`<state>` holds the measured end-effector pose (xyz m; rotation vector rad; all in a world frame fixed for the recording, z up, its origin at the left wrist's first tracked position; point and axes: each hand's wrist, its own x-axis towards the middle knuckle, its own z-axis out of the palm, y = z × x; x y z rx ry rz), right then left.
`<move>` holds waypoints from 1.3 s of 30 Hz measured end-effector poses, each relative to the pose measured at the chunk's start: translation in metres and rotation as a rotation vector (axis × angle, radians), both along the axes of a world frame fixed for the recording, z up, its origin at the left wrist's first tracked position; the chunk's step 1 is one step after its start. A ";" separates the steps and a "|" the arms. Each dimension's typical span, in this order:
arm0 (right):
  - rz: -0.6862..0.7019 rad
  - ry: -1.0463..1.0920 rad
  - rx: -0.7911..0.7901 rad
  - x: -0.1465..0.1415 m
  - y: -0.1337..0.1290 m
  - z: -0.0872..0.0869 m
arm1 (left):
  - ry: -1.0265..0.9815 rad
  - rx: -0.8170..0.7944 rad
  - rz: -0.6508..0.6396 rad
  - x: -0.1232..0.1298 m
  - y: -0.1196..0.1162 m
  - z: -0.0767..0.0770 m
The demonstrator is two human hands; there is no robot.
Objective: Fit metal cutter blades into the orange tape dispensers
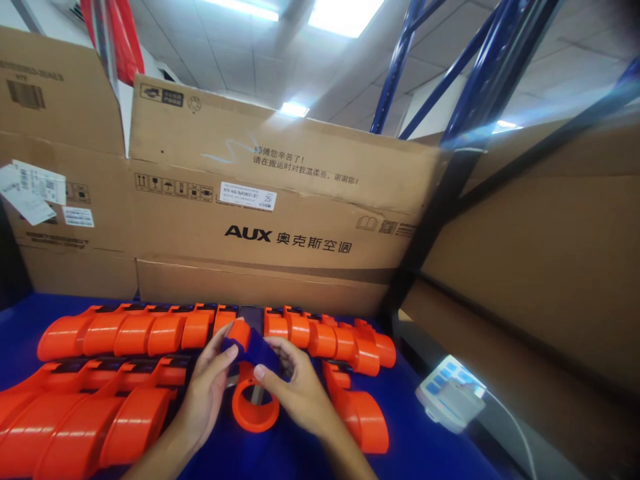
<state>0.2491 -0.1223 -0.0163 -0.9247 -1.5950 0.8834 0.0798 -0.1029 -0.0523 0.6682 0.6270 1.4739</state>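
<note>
Both of my hands meet at the centre over the blue surface (287, 457), around an orange-and-blue tape dispenser (263, 353). My left hand (207, 383) grips its left side, thumb beside the orange roller part. My right hand (300, 387) holds the dark blue part, thumb in front and fingers partly hidden behind. An open orange ring (256, 424) hangs below the fingers; I cannot tell whether it belongs to the held piece. Similar orange dispensers (134, 333) stand in a back row on both sides, with larger-looking ones (133, 420) at front left and another (367, 420) at front right.
A tall cardboard box wall (290, 200) closes off the back. To the right stands a dark blue rack post (425, 220), with more cardboard (545, 267) beyond. A white power strip (450, 393) with a cable lies right of the blue surface.
</note>
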 end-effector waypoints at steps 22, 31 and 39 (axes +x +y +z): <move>-0.283 -0.532 0.599 0.007 -0.003 -0.001 | 0.202 0.121 0.161 0.000 0.002 0.011; -0.275 -0.541 0.605 0.008 -0.003 -0.002 | 0.262 0.100 0.202 -0.001 0.004 0.012; -0.261 -0.552 0.573 0.008 -0.005 -0.005 | 0.276 0.124 0.195 -0.002 0.004 0.013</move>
